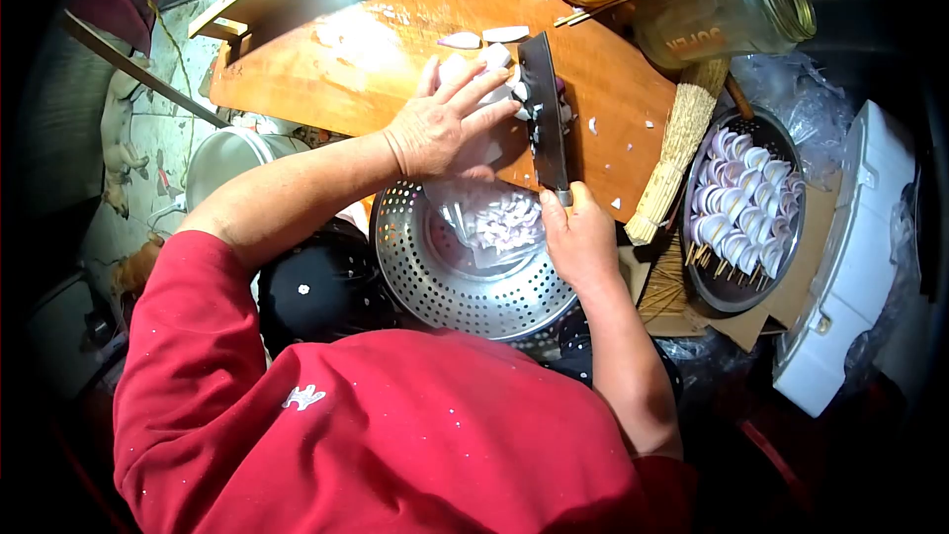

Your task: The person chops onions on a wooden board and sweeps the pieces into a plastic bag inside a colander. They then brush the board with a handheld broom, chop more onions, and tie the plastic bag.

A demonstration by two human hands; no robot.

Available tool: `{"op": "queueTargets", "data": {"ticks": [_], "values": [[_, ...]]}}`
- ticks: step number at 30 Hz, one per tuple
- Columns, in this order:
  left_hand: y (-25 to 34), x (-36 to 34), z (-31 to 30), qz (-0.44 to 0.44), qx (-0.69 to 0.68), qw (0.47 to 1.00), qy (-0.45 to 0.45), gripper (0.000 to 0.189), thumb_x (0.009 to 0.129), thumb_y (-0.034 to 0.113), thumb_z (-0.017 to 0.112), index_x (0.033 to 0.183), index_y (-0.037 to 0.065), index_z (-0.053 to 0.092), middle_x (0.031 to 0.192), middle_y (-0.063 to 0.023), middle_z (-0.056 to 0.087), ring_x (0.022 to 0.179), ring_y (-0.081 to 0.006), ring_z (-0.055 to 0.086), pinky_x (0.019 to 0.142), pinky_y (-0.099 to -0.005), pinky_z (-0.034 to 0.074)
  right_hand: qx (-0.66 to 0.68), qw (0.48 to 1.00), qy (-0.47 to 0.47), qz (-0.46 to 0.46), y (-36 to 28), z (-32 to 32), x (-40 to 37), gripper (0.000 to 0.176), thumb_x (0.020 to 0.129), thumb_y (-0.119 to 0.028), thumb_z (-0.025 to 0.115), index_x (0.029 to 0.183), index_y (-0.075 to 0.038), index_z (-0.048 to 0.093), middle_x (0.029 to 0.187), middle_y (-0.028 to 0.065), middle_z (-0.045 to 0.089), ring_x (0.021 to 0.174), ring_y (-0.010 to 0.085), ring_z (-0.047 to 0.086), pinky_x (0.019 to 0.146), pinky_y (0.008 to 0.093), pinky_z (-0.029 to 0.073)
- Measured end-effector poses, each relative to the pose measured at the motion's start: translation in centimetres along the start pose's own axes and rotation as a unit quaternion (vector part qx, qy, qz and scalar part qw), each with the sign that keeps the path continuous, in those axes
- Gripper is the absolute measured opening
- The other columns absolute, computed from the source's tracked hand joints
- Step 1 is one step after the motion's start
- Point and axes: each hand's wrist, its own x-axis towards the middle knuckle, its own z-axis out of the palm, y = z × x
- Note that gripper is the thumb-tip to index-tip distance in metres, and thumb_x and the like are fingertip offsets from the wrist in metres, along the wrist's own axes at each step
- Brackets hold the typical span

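Biggest by far, the wooden counter (618, 89), with scraps of onion dotted over the right part. Next down in size, a perforated metal basin (465, 311), just below the near edge of the counter, in front of the body. Off to the right, well apart from both hands, a white foam box (840, 267) and, nearer in, an oval metal bowl (727, 300) full of skewered onion (743, 200), sticks towards the near end. By the far right edge, a glass jar (714, 22); just below, a straw brush (682, 143), slanting.

Then the knife (544, 114), blade upright on edge, long axis running almost straight away from the body, handle at the near end. Right hand (578, 239) closed around that handle. Left hand (442, 129) open, palm down, fingers spread and pointing at the blade, tips just beside its left face. Nearer to the onion pieces (495, 56): the left hand, right over them, with the blade close along their right side; exact contact under the palm impossible to tell. In the basin, clear plastic with chopped onion (506, 222). Smallest, two loose wedges (506, 34), beyond the left fingertips.
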Motion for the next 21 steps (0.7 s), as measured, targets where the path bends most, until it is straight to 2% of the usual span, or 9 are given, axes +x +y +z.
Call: {"op": "queueTargets", "data": {"ticks": [2, 3, 6, 10, 14, 16, 19, 20, 21], "values": [[-0.3, 0.6, 1.2, -0.006, -0.01, 1.0, 0.022, 0.076, 0.075, 0.055, 0.071, 0.139, 0.02, 0.05, 0.151, -0.012, 0.037, 0.144, -0.0349, 0.028, 0.109, -0.0683, 0.019, 0.001, 1.0, 0.005, -0.005, 0.0, 0.0, -0.1, 0.032, 0.094, -0.032, 0.059, 0.09, -0.001, 0.056, 0.079, 0.0254, 0.066, 0.08, 0.047, 0.063, 0.07, 0.0524, 0.049], [-0.3, 0.9, 1.3, -0.006, -0.009, 1.0, 0.023, 0.076, 0.075, 0.055, 0.071, 0.139, 0.02, 0.05, 0.151, -0.012, 0.037, 0.144, -0.0349, 0.028, 0.109, -0.0683, 0.019, 0.009, 1.0, 0.004, 0.002, -0.1, -0.1, -0.1, 0.032, 0.094, -0.032, 0.059, 0.09, -0.001, 0.056, 0.079, 0.025, 0.065, 0.079, 0.0466, 0.063, 0.07, 0.0522, 0.049], [-0.4, 2.1, 1.4, 0.018, -0.018, 0.998, 0.051, 0.073, 0.075, 0.048, 0.074, 0.138, 0.02, 0.05, 0.148, -0.0122, 0.041, 0.139, -0.0341, 0.035, 0.112, -0.0641, 0.019, 0.028, 0.999, -0.001, 0.027, 0.2, -0.2, 0.0, 0.032, 0.093, -0.033, 0.06, 0.089, -0.001, 0.057, 0.078, 0.0244, 0.065, 0.078, 0.0459, 0.063, 0.069, 0.0517, 0.049], [-0.3, 4.2, 1.1, -0.011, -0.024, 0.999, 0.036, 0.071, 0.076, 0.049, 0.073, 0.137, 0.02, 0.051, 0.147, -0.0119, 0.042, 0.138, -0.0335, 0.036, 0.11, -0.0651, 0.019, 0.054, 0.997, 0.005, 0.046, 1.0, -0.2, 0.3, 0.033, 0.093, -0.033, 0.06, 0.088, -0.002, 0.056, 0.076, 0.0238, 0.064, 0.075, 0.0453, 0.063, 0.067, 0.0509, 0.048], [-0.9, 4.4, 0.6, 0.003, -0.048, 0.998, 0.046, 0.07, 0.077, 0.05, 0.073, 0.136, 0.02, 0.051, 0.147, -0.0122, 0.043, 0.138, -0.0342, 0.036, 0.109, -0.0658, 0.021, 0.044, 0.998, 0.009, 0.038, 1.3, -0.3, 0.4, 0.035, 0.093, -0.034, 0.06, 0.086, -0.001, 0.054, 0.076, 0.0238, 0.064, 0.074, 0.0454, 0.062, 0.066, 0.0505, 0.048], [-1.6, 4.4, -0.1, -0.007, -0.082, 0.992, 0.099, 0.07, 0.077, 0.051, 0.073, 0.136, 0.019, 0.052, 0.145, -0.0129, 0.044, 0.137, -0.0352, 0.038, 0.108, -0.0647, 0.024, 0.041, 0.999, 0.01, 0.034, 1.2, -0.4, 0.3, 0.035, 0.093, -0.034, 0.06, 0.085, 0.0, 0.054, 0.075, 0.0239, 0.064, 0.074, 0.0454, 0.062, 0.066, 0.0505, 0.048], [-4.0, 6.1, -1.2, -0.058, -0.106, 0.976, 0.181, 0.067, 0.08, 0.036, 0.075, 0.137, 0.012, 0.05, 0.143, -0.0171, 0.046, 0.132, -0.0385, 0.042, 0.111, -0.0503, 0.033, 0.042, 0.999, 0.009, 0.029, 1.3, -0.3, 0.3, 0.035, 0.093, -0.034, 0.06, 0.085, 0.0, 0.053, 0.075, 0.0239, 0.064, 0.074, 0.0455, 0.062, 0.065, 0.0505, 0.048], [-4.4, 6.8, -1.7, -0.087, -0.124, 0.975, 0.163, 0.066, 0.08, 0.031, 0.074, 0.137, 0.01, 0.049, 0.143, -0.0183, 0.045, 0.131, -0.0391, 0.042, 0.111, -0.0455, 0.035, 0.046, 0.999, 0.008, 0.026, 1.4, -0.3, 0.3, 0.035, 0.093, -0.034, 0.061, 0.085, 0.0, 0.053, 0.075, 0.0239, 0.064, 0.074, 0.0456, 0.062, 0.065, 0.0507, 0.048], [-5.3, 7.4, -1.0, -0.095, -0.116, 0.975, 0.162, 0.066, 0.079, 0.032, 0.075, 0.136, 0.009, 0.05, 0.137, -0.0196, 0.05, 0.128, -0.038, 0.046, 0.108, -0.0465, 0.037, 0.044, 0.999, 0.008, 0.025, 1.7, -0.2, 0.3, 0.035, 0.093, -0.034, 0.061, 0.085, 0.0, 0.053, 0.075, 0.0239, 0.064, 0.074, 0.0456, 0.062, 0.065, 0.0507, 0.048]]}}
